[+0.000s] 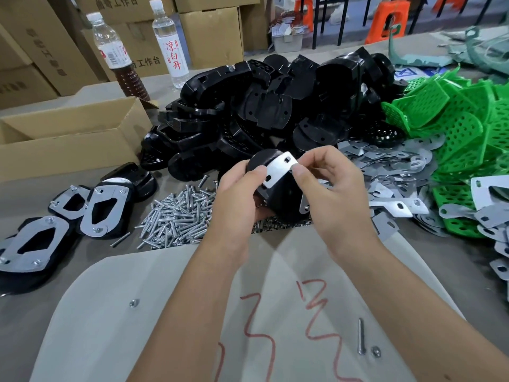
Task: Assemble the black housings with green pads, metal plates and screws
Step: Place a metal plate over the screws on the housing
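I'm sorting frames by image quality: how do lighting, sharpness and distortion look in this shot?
Head view: even, soft indoor light with faint shadows; the metal plate pinched between the left hand and right hand glares almost white; the screw pile is fairly sharp, while the cardboard boxes behind look soft; wide-angle bending curves the table edges.

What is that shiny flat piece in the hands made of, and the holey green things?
The flat silver plate pinched by the left hand and right hand looks like thin sheet metal: grey, dull shine, punched holes. The perforated green pads look like moulded plastic, maybe rubbery: bright, even colour, slightly glossy, neat rows of holes.
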Action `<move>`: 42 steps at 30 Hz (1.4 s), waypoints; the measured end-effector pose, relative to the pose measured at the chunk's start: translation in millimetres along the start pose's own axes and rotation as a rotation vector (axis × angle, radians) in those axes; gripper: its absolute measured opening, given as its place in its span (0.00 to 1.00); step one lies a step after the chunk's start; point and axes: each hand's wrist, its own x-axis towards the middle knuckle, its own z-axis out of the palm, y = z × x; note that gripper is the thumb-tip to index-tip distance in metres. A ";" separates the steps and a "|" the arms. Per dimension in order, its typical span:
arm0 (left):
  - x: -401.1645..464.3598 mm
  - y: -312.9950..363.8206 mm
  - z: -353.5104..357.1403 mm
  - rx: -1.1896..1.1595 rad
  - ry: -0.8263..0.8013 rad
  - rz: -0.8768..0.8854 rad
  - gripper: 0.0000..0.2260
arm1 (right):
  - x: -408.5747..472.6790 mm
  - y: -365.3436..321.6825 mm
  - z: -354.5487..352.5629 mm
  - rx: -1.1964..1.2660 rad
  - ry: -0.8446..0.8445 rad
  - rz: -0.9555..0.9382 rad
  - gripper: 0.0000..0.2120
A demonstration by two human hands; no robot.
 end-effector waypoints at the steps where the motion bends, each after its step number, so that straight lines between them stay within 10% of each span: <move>1: -0.6 -0.1 0.5 -0.030 -0.015 -0.008 0.12 | 0.6 0.1 -0.2 0.011 -0.007 0.012 0.07; 42: -2.0 -1.2 11.4 -0.216 0.181 -0.048 0.09 | 2.2 3.1 2.6 0.199 -0.041 0.144 0.05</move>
